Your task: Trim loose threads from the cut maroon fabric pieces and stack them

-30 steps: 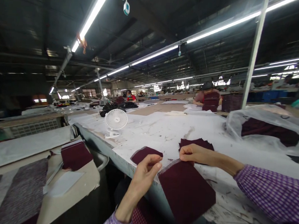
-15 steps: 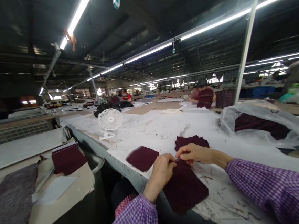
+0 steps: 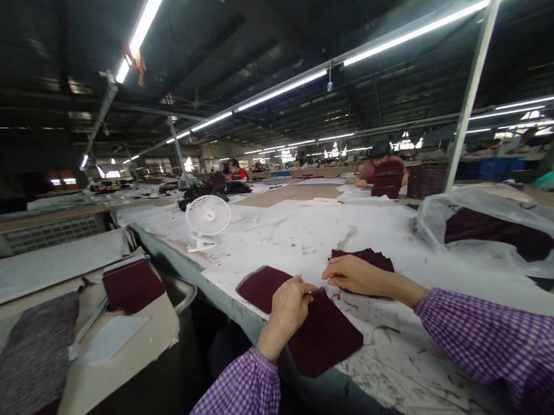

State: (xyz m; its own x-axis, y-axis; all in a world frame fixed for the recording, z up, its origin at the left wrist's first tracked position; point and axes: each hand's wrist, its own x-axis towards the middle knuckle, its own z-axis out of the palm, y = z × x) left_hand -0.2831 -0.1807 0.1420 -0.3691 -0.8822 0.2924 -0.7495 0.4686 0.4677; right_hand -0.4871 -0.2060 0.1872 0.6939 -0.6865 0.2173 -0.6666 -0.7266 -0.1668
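Note:
My left hand (image 3: 291, 308) is closed in a pinch on the top corner of a dark maroon fabric piece (image 3: 329, 336), which hangs partly over the table's front edge. My right hand (image 3: 358, 274) is apart from that piece, to its upper right, its fingers curled together. Whatever its fingertips hold, if anything, is too small to make out. Behind and partly under this hand lies a fanned pile of maroon pieces (image 3: 373, 258). Another maroon piece (image 3: 260, 287) lies on the white table covering (image 3: 275, 233), partly covered by my left hand.
A small white fan (image 3: 208, 215) stands near the table's left edge. To the right lies a clear plastic bag (image 3: 430, 213) with maroon fabric in it. Lower left, a side surface bears a maroon stack (image 3: 134, 286). A co-worker (image 3: 369, 170) sits across the table.
My right hand has parted from the held fabric piece and now sits over the fanned pile. My left hand has drawn the piece slightly left and toward me. The view has shifted a little.

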